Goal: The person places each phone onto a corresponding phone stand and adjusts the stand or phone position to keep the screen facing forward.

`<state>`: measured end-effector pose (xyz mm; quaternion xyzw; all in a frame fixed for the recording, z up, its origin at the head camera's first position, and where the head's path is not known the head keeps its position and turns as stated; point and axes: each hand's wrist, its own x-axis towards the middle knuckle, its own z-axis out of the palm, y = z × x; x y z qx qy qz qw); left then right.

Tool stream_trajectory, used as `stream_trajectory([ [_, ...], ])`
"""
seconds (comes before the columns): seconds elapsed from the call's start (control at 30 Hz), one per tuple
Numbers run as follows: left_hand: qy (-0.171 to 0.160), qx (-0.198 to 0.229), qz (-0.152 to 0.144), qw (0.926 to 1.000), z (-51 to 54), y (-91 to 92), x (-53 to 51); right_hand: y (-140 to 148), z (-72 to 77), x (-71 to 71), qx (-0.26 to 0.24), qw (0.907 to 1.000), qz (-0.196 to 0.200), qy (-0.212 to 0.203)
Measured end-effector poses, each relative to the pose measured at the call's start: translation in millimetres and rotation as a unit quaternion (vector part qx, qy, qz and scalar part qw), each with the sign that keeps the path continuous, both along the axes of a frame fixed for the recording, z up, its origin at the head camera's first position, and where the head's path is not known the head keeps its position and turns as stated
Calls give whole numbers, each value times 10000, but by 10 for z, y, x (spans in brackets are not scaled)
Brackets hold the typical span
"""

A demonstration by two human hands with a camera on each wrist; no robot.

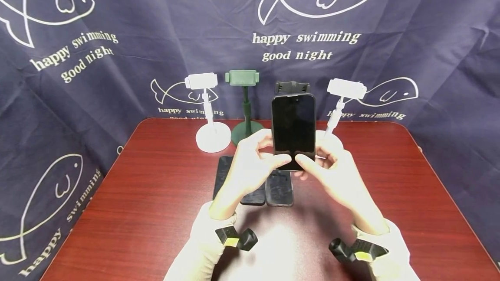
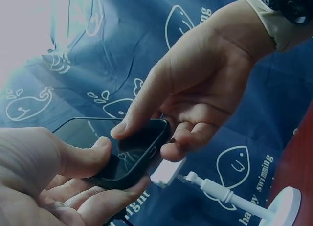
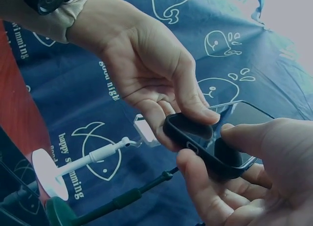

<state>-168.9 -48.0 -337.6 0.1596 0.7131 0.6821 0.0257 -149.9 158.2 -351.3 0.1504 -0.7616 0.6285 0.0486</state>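
Observation:
A black smartphone (image 1: 294, 127) is held upright between both hands, its dark screen facing me. My left hand (image 1: 254, 159) grips its lower left edge, thumb on the screen and fingers behind. My right hand (image 1: 337, 174) grips the lower right side the same way; the two thumbs lie close together. Behind the phone's top edge shows the black holder (image 1: 292, 86) of a phone stand, the rest hidden; whether they touch I cannot tell. In the left wrist view the phone (image 2: 132, 152) has a dark rim, and the right hand (image 2: 205, 84) reaches in from above.
A white stand (image 1: 212, 135) and a green stand (image 1: 246, 109) stand left of the phone, another white stand (image 1: 333, 120) right. Dark phones lie on the red table (image 1: 148, 194), among them one (image 1: 279, 190) below the hands and one (image 1: 222, 170) partly behind the left hand.

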Motion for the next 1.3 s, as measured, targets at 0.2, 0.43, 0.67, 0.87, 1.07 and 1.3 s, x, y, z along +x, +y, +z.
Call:
stream_trajectory([
  [0.2, -53, 68, 77, 9999, 46, -2, 42, 12, 45, 50, 177, 9997, -169, -2],
  [0.43, -41, 28, 58, 10000, 74, -6, 58, 23, 62, 92, 456, 9982, -319, 230],
  [0.67, -171, 80, 3, 9998, 93, -16, 59, 47, 77, 134, 399, 9985, -106, 370],
  [0.87, -99, 43, -72, 9999, 107, -15, 70, 46, 102, 169, 401, 9980, -303, 396],
  [1.07, -69, 177, -253, 9995, 67, 6, 80, 56, 136, 183, 319, 9981, -308, 419],
  [1.3, -73, 323, -452, 9984, 51, 25, 80, 84, 147, 168, 81, 9978, -374, 550],
])
